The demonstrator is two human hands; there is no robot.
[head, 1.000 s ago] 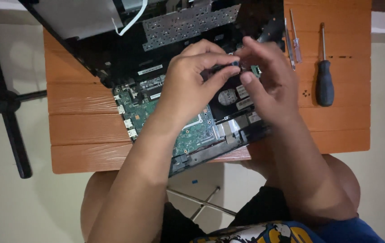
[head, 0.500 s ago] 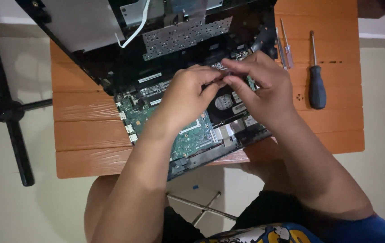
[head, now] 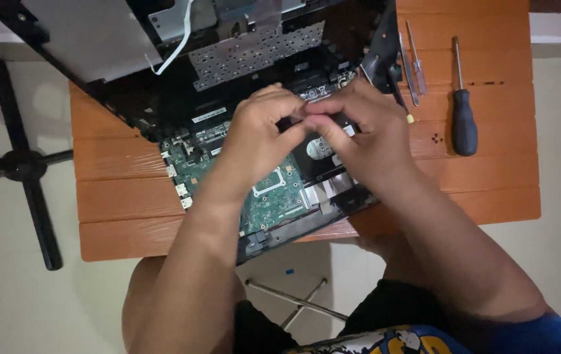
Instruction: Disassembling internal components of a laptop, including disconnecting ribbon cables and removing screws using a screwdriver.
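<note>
An opened black laptop chassis with its green circuit board bared lies across the middle of the orange slatted wooden table, overhanging the near edge. The left hand and right hand meet above the board, fingertips pinched together; what they pinch cannot be told. A black-handled screwdriver lies near the right edge.

Orange slatted table under opened laptop, screwdrivers.
</note>
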